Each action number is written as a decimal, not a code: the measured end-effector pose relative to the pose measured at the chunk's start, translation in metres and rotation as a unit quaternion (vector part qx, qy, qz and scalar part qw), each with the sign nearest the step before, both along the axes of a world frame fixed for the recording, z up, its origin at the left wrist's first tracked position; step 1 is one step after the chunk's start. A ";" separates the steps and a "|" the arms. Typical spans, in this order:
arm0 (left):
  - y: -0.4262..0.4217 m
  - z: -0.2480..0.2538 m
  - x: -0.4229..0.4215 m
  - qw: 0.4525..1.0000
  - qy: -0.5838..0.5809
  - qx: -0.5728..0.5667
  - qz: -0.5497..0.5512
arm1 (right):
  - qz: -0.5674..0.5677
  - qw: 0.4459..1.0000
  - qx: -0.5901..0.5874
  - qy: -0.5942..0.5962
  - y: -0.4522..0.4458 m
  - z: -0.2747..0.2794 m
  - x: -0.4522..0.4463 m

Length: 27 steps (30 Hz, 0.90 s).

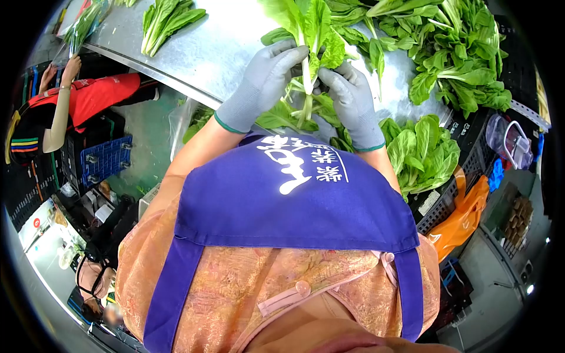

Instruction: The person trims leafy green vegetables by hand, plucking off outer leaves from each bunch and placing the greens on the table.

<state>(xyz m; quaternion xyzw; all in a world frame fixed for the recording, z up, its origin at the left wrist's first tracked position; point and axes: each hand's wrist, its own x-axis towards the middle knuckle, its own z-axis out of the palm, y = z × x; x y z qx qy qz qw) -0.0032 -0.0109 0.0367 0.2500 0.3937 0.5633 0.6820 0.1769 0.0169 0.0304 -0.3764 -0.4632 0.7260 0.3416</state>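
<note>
My left hand, in a grey glove with a green cuff, is closed round the pale stalk of a leafy green. The plant's leaves point away from me, its stem end towards my apron. Curled in beside the stalk, my right hand has its thumb and fingers closed on the lower leaves of the same plant; its fingertips are partly hidden. Below both hands, more loose leaves lie near the apron.
A metal table stretches in front, with a bunch of greens at left. A large heap of greens fills the right side, and more greens sit in a crate by my right arm. At far left a person handles bagged greens.
</note>
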 end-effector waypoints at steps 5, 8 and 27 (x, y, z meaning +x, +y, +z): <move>0.000 0.003 0.004 0.986 0.159 0.041 -0.042 | 0.058 0.991 0.089 -0.082 0.002 0.008 -0.002; 0.003 0.005 -0.007 0.973 0.227 0.002 -0.041 | 0.038 0.980 0.150 -0.125 0.010 0.019 -0.002; -0.001 -0.013 -0.052 0.999 -0.042 -0.019 0.024 | 0.298 0.763 0.435 -0.374 -0.013 -0.046 0.019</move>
